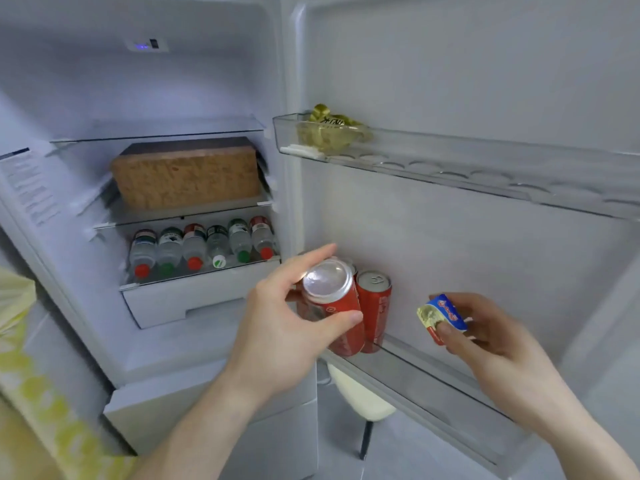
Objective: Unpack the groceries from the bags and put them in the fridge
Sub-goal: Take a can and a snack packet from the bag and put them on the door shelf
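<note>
While bottles [204,249] and a box [187,174] already sit inside, we lower a can [334,299] in our left hand [287,306] beside another can [375,306] on the door shelf [433,379]; our right hand [485,330] pinches butter [441,317], not yet shelved.

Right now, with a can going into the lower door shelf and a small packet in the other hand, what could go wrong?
1. The left hand holds the red can tilted, close against the standing can; it may knock that one over.
2. The right hand only pinches the small blue packet at the fingers, above the lower door shelf; it might slip.
</note>
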A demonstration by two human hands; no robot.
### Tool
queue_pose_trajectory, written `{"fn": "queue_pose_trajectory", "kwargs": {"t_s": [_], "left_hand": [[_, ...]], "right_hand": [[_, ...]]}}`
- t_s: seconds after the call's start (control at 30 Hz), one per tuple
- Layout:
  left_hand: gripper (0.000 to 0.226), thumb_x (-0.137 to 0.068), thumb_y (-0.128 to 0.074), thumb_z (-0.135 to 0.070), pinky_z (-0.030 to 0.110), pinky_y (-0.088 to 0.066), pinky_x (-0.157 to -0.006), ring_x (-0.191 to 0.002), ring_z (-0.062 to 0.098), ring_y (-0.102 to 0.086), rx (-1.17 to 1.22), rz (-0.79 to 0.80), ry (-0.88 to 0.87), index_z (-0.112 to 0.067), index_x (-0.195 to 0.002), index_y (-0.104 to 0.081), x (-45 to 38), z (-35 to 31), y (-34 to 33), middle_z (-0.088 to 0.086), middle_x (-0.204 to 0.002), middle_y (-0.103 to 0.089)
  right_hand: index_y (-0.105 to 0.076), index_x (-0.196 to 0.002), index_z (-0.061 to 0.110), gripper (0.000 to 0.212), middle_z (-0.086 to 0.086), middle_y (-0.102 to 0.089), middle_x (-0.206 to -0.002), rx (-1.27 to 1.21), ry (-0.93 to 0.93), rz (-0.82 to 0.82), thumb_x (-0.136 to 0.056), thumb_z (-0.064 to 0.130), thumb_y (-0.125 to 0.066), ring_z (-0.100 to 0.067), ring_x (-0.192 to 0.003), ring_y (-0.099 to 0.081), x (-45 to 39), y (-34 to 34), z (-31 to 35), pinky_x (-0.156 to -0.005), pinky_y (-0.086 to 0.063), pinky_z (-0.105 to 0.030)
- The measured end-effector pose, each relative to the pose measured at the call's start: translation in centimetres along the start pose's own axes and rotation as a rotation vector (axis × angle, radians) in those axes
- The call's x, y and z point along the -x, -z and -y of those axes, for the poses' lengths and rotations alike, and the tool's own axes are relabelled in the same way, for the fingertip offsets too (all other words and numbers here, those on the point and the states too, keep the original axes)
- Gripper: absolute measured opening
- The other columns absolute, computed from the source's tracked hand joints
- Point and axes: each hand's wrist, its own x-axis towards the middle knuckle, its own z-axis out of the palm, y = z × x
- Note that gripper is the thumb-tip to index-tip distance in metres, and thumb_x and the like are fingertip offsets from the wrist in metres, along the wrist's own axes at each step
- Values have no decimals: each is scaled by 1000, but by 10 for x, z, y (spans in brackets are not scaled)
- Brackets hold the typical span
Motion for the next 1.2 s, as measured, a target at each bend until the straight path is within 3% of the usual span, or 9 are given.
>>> {"fn": "queue_pose_trajectory", "kwargs": {"t_s": [0.27, 0.4, 0.47, 0.57, 0.67, 0.8, 0.93, 1.07, 1.2], "left_hand": [[63, -68, -96, -19, 33, -60, -84, -102, 13, -70, 115, 48, 31, -38, -118, -64, -8, -7, -47, -8, -112, -71], [64, -63, -96, -21, 30, -61, -71, -92, 19, -73, 313, 57, 95, -26, -115, -60, -14, -8, -62, 5, -107, -69], [65, -64, -97, -18, 28, -60, -73, -92, 20, -73, 371, 50, 112, -21, -116, -58, -17, -5, -70, 7, -108, -69], [64, -66, -92, -21, 27, -58, -78, -95, 16, -72, 497, 56, 176, -15, -118, -55, -17, 6, -82, -1, -104, -72], [65, -62, -91, -28, 30, -59, -81, -98, 18, -70, 548, 82, 210, -15, -114, -54, -14, 16, -92, 0, -107, -72], [61, -62, -97, -24, 42, -61, -87, -107, 21, -70, 323, 156, 157, -27, -103, -52, -12, 21, -96, -2, -116, -70], [64, -67, -95, -33, 29, -57, -88, -107, 3, -66, -39, 252, 77, -36, -113, -50, -9, 11, -105, -18, -116, -68], [71, -64, -86, -52, 27, -51, -93, -113, -4, -55, -344, 190, -56, -44, -123, -46, -12, 5, -117, -37, -107, -54], [54, -66, -75, -52, 33, -55, -72, -88, 9, -63, -418, 150, -32, -40, -110, -46, -16, 4, -132, -18, -92, -64]], "right_hand": [[-71, -107, 43, 24, 16, -75, -95, 37, -52, 22, -97, 21, -68, -4, -84, -73, -8, 27, -32, -75, -52, -27], [-69, -107, 36, 14, 9, -76, -97, -95, -78, -76, -99, 26, -62, -13, -85, -76, -11, 31, -49, -85, -59, -42], [-66, -111, 24, 13, 5, -77, -101, -248, -99, -150, -103, 19, -57, -18, -90, -78, -13, 29, -53, -90, -60, -52], [-63, -121, 11, 21, -10, -76, -114, -581, -173, -144, -106, 15, -50, -29, -105, -75, -18, 26, -47, -83, -63, -52], [-61, -119, 4, 23, -16, -75, -113, -834, -209, -100, -104, 15, -47, -37, -101, -75, -21, 29, -36, -78, -64, -52], [-66, -111, 11, 19, -7, -78, -109, -819, -132, -177, -104, 16, -49, -26, -91, -76, -27, 29, -27, -68, -64, -35], [-67, -115, 19, 22, 1, -75, -121, -673, 13, -260, -108, 17, -46, -22, -103, -74, -32, 26, -19, -63, -62, -29], [-67, -116, 13, 21, 0, -74, -122, -649, 102, -227, -101, 22, -56, -24, -108, -72, -36, 21, -7, -61, -63, -31], [-65, -113, 12, 24, -3, -75, -119, -641, 85, -164, -94, 25, -59, -21, -108, -73, -39, 10, -2, -61, -64, -37]]}}
